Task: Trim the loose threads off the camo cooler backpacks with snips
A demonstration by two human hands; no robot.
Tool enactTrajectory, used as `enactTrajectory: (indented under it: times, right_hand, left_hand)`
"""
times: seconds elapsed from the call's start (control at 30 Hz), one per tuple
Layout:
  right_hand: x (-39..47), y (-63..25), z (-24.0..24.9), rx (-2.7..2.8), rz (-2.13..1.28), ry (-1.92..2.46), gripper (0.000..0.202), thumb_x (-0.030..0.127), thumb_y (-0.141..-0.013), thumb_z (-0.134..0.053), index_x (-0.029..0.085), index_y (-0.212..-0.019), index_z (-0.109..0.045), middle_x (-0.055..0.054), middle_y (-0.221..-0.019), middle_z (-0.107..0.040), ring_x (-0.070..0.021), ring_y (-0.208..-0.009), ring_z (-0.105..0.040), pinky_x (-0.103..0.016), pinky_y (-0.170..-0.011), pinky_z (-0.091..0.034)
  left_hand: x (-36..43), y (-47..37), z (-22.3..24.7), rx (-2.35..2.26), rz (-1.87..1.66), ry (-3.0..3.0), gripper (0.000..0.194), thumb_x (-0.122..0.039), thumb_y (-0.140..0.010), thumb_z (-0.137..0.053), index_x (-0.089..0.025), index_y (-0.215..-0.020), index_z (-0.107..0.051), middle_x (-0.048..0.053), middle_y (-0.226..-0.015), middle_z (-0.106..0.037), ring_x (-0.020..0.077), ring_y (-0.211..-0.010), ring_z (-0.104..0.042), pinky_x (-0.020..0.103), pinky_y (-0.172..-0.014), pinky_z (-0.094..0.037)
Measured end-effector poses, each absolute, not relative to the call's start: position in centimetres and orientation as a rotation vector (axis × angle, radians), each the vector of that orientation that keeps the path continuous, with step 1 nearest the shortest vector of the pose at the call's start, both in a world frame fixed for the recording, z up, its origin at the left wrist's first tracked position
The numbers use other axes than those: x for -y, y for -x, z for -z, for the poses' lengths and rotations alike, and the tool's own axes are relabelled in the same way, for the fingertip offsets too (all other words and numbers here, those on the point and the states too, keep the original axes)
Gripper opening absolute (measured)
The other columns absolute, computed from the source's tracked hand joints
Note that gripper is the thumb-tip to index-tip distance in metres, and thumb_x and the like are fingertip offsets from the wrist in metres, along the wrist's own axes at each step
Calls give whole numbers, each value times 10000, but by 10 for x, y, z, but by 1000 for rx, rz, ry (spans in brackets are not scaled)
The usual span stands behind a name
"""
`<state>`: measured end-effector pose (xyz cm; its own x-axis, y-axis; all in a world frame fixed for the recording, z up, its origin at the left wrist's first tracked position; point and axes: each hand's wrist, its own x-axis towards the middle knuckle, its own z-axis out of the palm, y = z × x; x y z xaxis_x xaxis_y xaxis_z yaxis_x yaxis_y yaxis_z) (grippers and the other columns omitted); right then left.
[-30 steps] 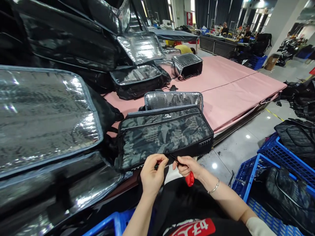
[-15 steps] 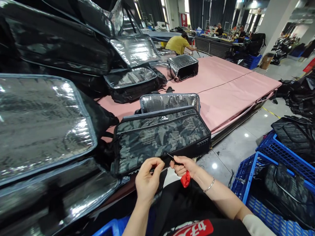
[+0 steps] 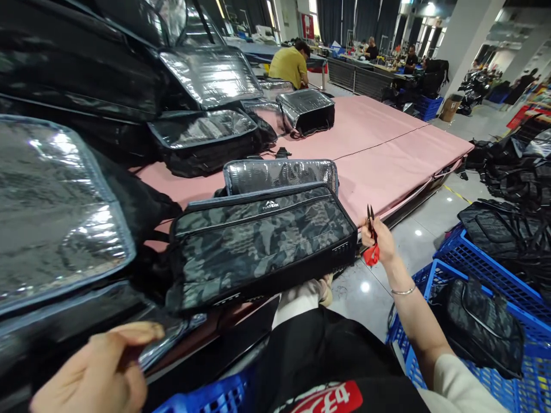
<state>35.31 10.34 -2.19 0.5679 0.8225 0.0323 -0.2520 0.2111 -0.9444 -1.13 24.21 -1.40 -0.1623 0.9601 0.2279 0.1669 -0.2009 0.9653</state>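
Note:
A camouflage bag [image 3: 262, 244] with a white logo lies on the pink-covered table [image 3: 387, 132], its silver-lined flap [image 3: 282, 175] raised behind it. My right hand [image 3: 381, 241] is beyond the bag's right end, closed on small dark scissors [image 3: 371, 221] whose points face up. Red cloth [image 3: 371, 254] hangs at the handle end. Low at the left, my left hand [image 3: 99, 367] is in front of the silver-lined bags, blurred, with its fingers curled together; whether it holds anything cannot be made out.
Large silver-lined bags [image 3: 55, 212] are piled on the left. A smaller open silver bag [image 3: 307, 109] stands farther back. Blue crates [image 3: 495, 258] with bags are at the right, and another blue crate [image 3: 206, 396] is below. A person in yellow [image 3: 288, 64] bends beyond the table.
My hands have moved apart: the left down and left, the right up and right with the scissors, off the bag's front edge. The view has shifted slightly to the right.

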Motion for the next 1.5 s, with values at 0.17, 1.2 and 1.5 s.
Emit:
enactTrajectory:
  times: [0.17, 1.2, 1.5]
  right_hand:
    - [-125, -377, 29, 609, -572, 1371, 454, 521, -603, -699, 152, -844, -590, 86, -527, -391, -47, -437, -300, -193, -429, -260]
    - [-115, -410, 87, 539, -661, 1429, 436, 414, -555, -764, 123, -870, -684, -49, -783, -689, -188, -718, -639, -255, -604, -519]
    - [-89, -415, 113, 438, -736, 1337, 434, 384, -553, -792, 155, -900, -668, -20, -787, -675, -155, -673, -651, -200, -549, -527]
  left_hand:
    - [-255, 16, 36, -1508, -1285, -1230, 456, -399, -559, -671, -197, -962, -607, 52, -1018, -649, 206, -867, -611, 412, -855, -484]
    - [-253, 16, 70, -1454, -1171, -1220, 466, -475, -516, -663, -151, -849, -628, 84, -809, -688, 219, -775, -643, 336, -710, -522]
    - [-236, 8, 56, -1333, -1282, -996, 493, -410, -454, -750, -143, -853, -635, 45, -715, -655, 167, -639, -604, 249, -537, -484]
